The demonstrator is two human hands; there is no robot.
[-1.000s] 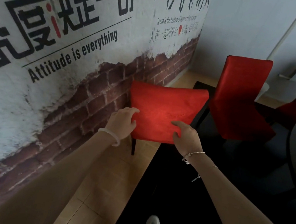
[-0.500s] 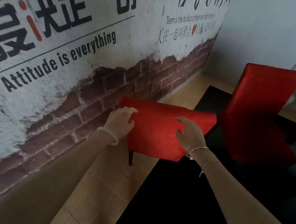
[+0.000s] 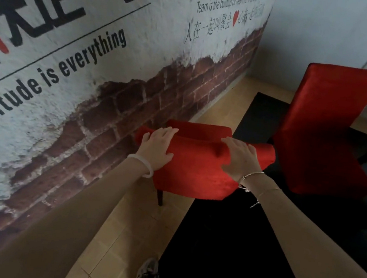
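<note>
Straight ahead of the person and a little below the head camera, the red chair [image 3: 195, 180] is standing with its back turned toward them. Its front left side is sitting close to the painted wall [image 3: 70, 65], and its one visible dark leg [image 3: 159, 197] is resting on the tiled floor [image 3: 107, 233] just beside the black rug [image 3: 233, 250].

The top edge of the backrest is running left to right across the view, roughly level. The red fabric there is bunching into a soft roll, with a crease between the hands.

The left hand [image 3: 156, 149] is lying near the left end of that edge. The right hand [image 3: 241, 160] is lying further in from the right end, so the right corner is sticking out past it.

Both hands are released rather than clenched. The fingers are reaching fairly straight over the roll, and the thumbs are spreading on the near face and pressing the fabric, not wrapping round it.

Both hands are already touching the chair, so neither is nearer. Whatever pull or push is coming will probably run toward or away from the person, across the long top edge, and the uneven spacing may be tilting the load to the left.

A white bangle [image 3: 143, 167] is sitting on the left wrist and a thin silver bracelet [image 3: 251, 177] on the right. A second red chair [image 3: 325, 134] is standing well apart to the right on the rug, and a shoe [image 3: 147, 270] is showing below.
</note>
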